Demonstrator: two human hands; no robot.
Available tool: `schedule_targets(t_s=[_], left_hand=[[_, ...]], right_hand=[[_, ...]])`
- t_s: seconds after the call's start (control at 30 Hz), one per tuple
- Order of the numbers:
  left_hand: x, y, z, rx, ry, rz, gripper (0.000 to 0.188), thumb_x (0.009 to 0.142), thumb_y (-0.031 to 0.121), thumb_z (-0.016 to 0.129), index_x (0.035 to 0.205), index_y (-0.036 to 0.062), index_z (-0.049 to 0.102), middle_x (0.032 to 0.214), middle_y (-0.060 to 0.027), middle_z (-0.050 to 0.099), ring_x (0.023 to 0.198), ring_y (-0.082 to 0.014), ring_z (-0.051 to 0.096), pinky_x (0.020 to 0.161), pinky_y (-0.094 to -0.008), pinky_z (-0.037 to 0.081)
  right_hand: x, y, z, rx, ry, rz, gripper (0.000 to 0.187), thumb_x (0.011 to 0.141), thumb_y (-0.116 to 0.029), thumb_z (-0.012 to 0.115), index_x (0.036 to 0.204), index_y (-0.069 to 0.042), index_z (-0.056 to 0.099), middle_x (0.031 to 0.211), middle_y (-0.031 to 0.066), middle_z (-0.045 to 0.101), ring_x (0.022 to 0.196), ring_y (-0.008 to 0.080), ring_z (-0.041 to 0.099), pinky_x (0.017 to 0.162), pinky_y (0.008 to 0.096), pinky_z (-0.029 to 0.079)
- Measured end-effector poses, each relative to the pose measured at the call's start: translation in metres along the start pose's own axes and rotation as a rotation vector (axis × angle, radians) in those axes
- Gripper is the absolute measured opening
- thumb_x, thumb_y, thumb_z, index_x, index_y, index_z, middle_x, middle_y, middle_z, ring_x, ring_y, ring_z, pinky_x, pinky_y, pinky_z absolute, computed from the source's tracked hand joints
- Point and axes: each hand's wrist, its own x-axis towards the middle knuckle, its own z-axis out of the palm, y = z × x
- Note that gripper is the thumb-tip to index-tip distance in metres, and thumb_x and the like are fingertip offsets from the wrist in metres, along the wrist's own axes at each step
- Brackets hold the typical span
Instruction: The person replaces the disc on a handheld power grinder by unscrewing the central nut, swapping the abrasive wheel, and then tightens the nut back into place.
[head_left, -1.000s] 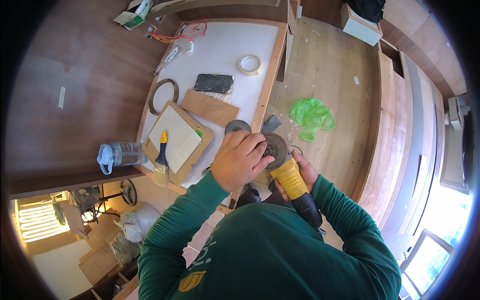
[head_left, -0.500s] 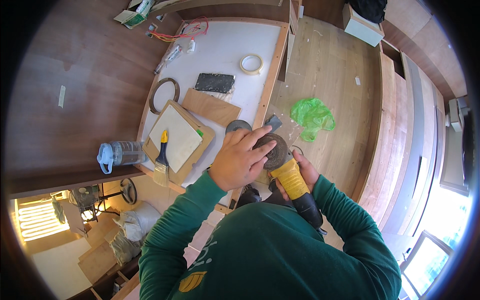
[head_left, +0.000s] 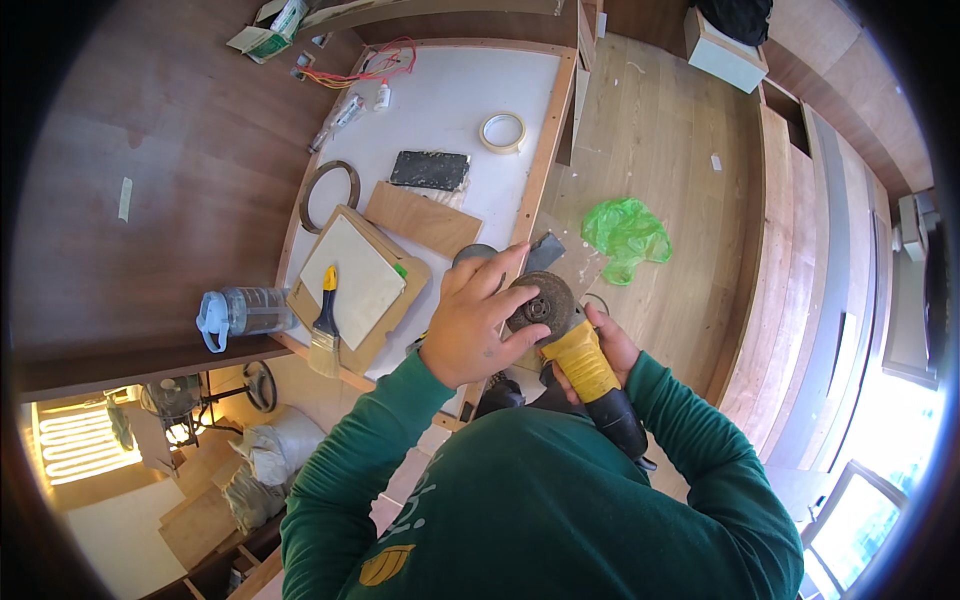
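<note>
A yellow and black angle grinder [head_left: 582,368] is held in front of my body, its disc end pointing up and left. My right hand [head_left: 612,348] is closed around the yellow part of its body, near the head. Over the dark, worn disc [head_left: 560,292] is my left hand [head_left: 478,318]. Its thumb and index finger rest on the disc face on either side of the centre nut [head_left: 540,308], while the other fingers stretch up beyond it. Behind this hand, a grey round disc [head_left: 474,254] lies partly hidden at the white table's [head_left: 440,90] edge.
On the table are a paintbrush [head_left: 326,318] on stacked boards, a wooden piece [head_left: 424,218], a black sanding block [head_left: 430,170], a tape roll [head_left: 502,131] and a dark ring [head_left: 330,196]. A water jug [head_left: 245,311] stands left; a green plastic bag [head_left: 626,238] lies right.
My left hand's fingers have spread and drawn back left across the disc, uncovering its centre nut. The right hand keeps its hold on the grinder.
</note>
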Motion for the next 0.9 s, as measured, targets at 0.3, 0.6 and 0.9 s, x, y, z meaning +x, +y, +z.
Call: schedule_targets(t_s=[0.3,0.6,0.9], left_hand=[[-0.002,-0.008,-0.005,-0.049,-0.104,-0.021,0.067,0.069,0.018,0.076,0.133,0.0114,0.057,0.156,-0.0198,0.028,0.123,-0.038,0.042,0.107,-0.0459,0.032],[-0.012,-0.032,-0.028,-0.007,-0.034,-0.21,0.081,0.07,0.029,0.081,0.141,0.0086,0.046,0.151,-0.0179,0.037,0.129,-0.0373,0.043,0.109,-0.0444,0.033],[-0.007,0.0,-0.022,0.122,-0.034,-0.177,0.074,0.069,0.024,0.082,0.134,0.0024,0.052,0.138,-0.0189,0.051,0.12,-0.0369,0.05,0.102,-0.043,0.04]], right_hand=[[-0.003,-0.002,0.005,0.008,0.032,0.034,0.086,0.085,-0.078,0.04,0.112,0.0,0.06,0.08,0.0255,0.065,0.064,0.0382,0.068,0.058,0.0458,0.058],[-0.005,-0.001,0.005,0.007,-0.011,0.013,0.086,0.085,-0.078,0.04,0.114,0.001,0.06,0.083,0.0242,0.066,0.068,0.0363,0.068,0.06,0.0474,0.059],[-0.004,-0.002,0.003,-0.072,-0.05,0.038,0.083,0.086,-0.075,0.044,0.117,0.0,0.058,0.088,0.0204,0.066,0.072,0.0325,0.068,0.062,0.0467,0.06]])
